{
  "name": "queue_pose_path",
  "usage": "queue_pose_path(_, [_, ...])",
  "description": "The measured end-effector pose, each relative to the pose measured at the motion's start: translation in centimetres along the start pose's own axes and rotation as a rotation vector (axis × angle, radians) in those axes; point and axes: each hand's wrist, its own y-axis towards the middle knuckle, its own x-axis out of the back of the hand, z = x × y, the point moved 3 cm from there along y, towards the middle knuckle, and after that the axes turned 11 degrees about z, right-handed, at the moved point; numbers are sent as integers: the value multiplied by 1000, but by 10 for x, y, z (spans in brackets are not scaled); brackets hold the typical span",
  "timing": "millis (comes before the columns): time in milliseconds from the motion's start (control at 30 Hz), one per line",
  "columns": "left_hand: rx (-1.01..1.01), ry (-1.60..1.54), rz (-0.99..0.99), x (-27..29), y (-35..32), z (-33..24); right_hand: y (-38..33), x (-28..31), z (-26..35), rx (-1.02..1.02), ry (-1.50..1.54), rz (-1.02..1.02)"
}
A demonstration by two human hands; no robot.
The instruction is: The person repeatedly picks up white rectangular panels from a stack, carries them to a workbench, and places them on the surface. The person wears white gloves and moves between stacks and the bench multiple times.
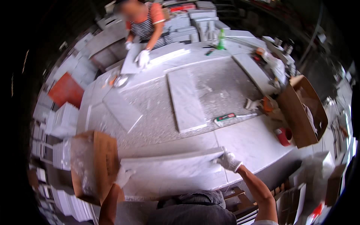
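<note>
A long white marble slab (pixel 170 165) with faint grey veins is tilted up at the near edge of the worktable. My left hand (pixel 124 176), in a white knit glove, grips its left end, beside a cardboard box. At the slab's other end, my right hand (pixel 229 160), also gloved, has its fingers closed around the corner. Part of the slab's lower edge blends with the pale tabletop, so I cannot tell whether it touches. Beyond it, another marble piece (pixel 184 99) lies flat on the dusty middle of the table.
Across the table a co-worker's gloved hand (pixel 143 58) rests on a slab. Cardboard boxes stand at left (pixel 105 161) and right (pixel 318 107). A green-handled tool (pixel 225 117), red tape roll (pixel 284 136), green bottle (pixel 221 39) and angled marble offcut (pixel 122 109) lie around.
</note>
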Motion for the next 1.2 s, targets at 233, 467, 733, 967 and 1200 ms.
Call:
queue_pose_path(233, [2,-190,237,-109,95,-110,-161,-57,-95,-88,804,-550])
queue_pose_path(467, [-237,310,453,-267,237,-187,-248,-90,-148,-548,964,-948])
queue_pose_path(733, [-272,766,622,-372,300,-306,-241,-129,-174,-702,1336,-1184])
queue_pose_path(967, [-692,945,380,-381,283,-358,-229,-127,-157,-915,1354,-1288])
queue_pose_path(1200, [-830,591,327,-354,180,-340,-234,-169,-201,-706,1467,-1264])
